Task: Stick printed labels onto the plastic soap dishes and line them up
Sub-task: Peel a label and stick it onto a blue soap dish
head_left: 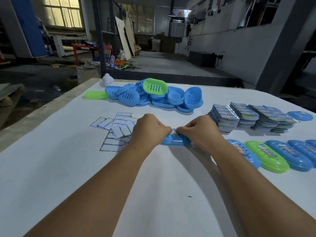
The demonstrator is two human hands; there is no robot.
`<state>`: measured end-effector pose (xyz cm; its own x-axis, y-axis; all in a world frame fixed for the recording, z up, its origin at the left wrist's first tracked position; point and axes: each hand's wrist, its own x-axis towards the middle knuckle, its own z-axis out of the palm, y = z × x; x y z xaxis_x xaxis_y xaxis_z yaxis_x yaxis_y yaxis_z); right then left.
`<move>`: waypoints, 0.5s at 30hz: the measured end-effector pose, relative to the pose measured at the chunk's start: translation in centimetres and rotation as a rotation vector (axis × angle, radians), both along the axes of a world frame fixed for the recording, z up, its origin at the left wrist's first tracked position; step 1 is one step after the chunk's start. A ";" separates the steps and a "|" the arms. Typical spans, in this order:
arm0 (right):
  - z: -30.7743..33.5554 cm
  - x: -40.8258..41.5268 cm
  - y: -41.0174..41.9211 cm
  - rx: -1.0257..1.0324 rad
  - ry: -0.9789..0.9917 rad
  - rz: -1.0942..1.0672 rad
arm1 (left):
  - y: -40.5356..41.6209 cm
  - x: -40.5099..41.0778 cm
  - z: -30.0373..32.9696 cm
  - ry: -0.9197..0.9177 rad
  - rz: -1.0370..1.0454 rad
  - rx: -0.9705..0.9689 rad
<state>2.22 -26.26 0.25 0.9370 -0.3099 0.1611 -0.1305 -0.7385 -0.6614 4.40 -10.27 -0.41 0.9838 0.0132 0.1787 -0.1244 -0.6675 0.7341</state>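
Both hands at table (68,168) centre: L hand (150,130) & R hand (198,130) fingers curled, pinching label (174,132) onto blue dish (176,141). Done row (273,154) to the right.

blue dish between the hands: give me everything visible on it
The blue soap dish is an oval of glossy, slightly translucent plastic, lying flat on the white table, long axis left to right. The left hand and right hand cover its two ends, fingers curled. A printed label with red marks sits on its top edge, pinched between the fingertips. Its slots are hidden.
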 end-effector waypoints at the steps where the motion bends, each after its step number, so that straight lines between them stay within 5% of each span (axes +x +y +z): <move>1: 0.0 0.0 0.1 -0.037 -0.002 -0.002 | -0.1 0.0 -0.1 -0.022 -0.003 0.022; 10: 0.0 -0.4 0.3 -0.264 -0.076 -0.012 | -0.5 0.4 -1.2 -0.192 0.036 0.104; 15: 0.5 -1.4 1.4 -0.222 -0.107 0.359 | -0.4 0.6 -1.4 -0.159 0.004 -0.014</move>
<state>0.84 -24.83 0.72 0.9536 0.0852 0.2889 0.2206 -0.8505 -0.4775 4.96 -10.64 -1.85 0.9430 0.0205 0.3321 -0.2375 -0.6577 0.7148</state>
